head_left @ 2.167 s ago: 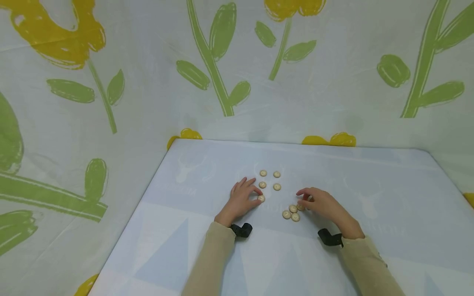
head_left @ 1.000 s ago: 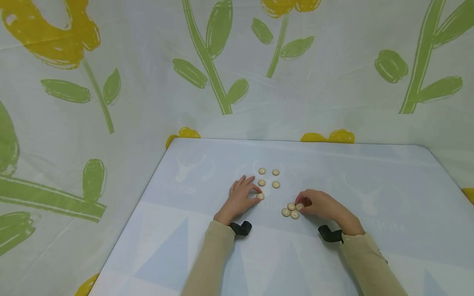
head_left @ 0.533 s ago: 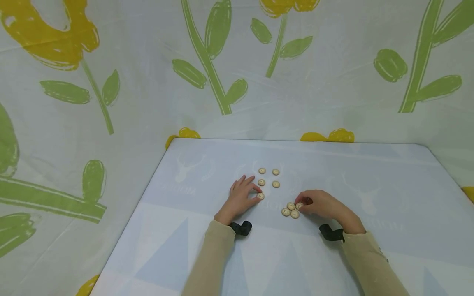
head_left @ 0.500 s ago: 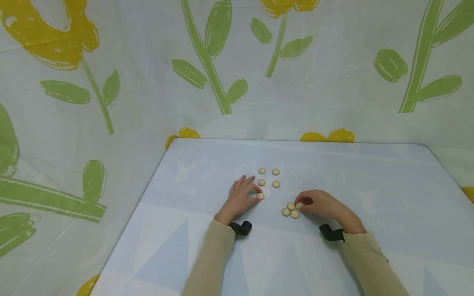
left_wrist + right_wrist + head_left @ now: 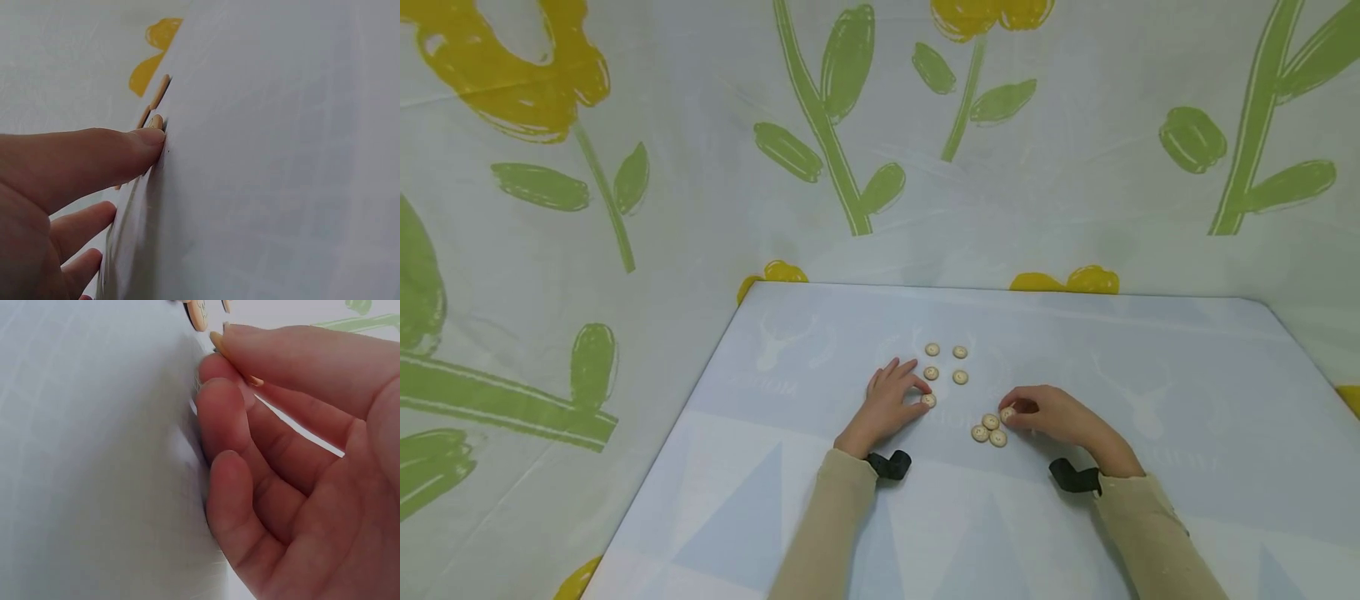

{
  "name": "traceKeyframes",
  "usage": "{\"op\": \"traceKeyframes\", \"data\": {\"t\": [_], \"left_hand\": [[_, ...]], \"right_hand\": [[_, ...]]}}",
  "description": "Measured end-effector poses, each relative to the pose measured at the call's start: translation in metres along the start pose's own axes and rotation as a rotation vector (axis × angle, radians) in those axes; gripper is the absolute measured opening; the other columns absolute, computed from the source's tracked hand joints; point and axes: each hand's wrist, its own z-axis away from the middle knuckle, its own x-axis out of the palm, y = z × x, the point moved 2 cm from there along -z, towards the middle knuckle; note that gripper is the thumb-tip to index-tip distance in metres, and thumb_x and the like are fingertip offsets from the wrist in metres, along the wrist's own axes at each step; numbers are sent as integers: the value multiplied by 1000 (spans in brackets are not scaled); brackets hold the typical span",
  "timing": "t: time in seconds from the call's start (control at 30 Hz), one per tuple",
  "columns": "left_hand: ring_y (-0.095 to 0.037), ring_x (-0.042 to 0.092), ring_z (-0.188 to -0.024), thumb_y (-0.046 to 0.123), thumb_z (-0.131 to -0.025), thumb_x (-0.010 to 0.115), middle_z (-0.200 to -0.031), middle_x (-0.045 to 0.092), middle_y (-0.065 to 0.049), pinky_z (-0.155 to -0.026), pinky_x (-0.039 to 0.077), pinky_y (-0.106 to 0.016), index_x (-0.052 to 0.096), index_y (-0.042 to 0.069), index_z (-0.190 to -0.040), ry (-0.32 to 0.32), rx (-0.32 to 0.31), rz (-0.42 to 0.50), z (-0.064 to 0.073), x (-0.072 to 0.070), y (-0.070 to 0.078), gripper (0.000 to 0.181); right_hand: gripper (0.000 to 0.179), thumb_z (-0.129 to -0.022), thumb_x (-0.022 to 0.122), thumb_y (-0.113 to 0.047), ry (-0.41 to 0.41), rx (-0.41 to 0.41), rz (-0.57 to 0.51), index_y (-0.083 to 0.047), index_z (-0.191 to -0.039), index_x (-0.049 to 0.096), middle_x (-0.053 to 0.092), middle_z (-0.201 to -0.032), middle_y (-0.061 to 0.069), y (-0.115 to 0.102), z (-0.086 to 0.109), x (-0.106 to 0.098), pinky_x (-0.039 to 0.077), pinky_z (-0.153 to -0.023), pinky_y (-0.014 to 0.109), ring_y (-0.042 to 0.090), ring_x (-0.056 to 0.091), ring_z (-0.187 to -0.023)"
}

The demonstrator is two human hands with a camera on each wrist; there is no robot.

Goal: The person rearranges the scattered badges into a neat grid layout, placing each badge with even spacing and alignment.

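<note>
My left hand [image 5: 886,405] pinches a round wooden button [image 5: 928,401] between thumb and index finger, its other fingers spread on the table; in the left wrist view the thumb [image 5: 100,162] covers part of that button. Just beyond lie several more buttons, among them a far-left button [image 5: 932,349] and a near-right button [image 5: 960,377], in two short rows. My right hand [image 5: 1051,415] holds another button [image 5: 219,342] between thumb and fingertips, right beside a cluster of three: a top button [image 5: 991,422], a left button [image 5: 980,433] and a lower button [image 5: 997,438].
The table [image 5: 820,517] has a pale blue-and-white cover with triangles and deer heads. Flower-printed cloth [image 5: 685,183] hangs behind it and on the left. A black wrist mount [image 5: 891,465] sits on the left wrist, and another black mount [image 5: 1073,476] on the right.
My right hand has closed its fingers on the rightmost button of the cluster and drawn it slightly away from the others. The left hand stays where it was, still pinching its button.
</note>
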Motion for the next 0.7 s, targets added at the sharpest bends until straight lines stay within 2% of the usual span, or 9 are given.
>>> {"op": "traceKeyframes", "data": {"t": [0.4,0.7], "left_hand": [[-24,11,-134,31,-82,62,-143,30,-1,-105,7,-46,61,23,-95,0,0,-4,0,0,0,15],[-24,11,-134,31,-82,62,-143,30,-2,-105,8,-46,61,23,-95,0,2,-1,-1,-1,0,15]], "right_hand": [[23,-83,62,-26,59,45,-94,-19,-106,61,57,-92,1,0,-6,6,46,-63,30,18,51,-77],[25,-83,62,-24,76,63,-117,-17,-107,61,58,-95,2,-5,-6,7,46,-63,29,19,50,-80]]}}
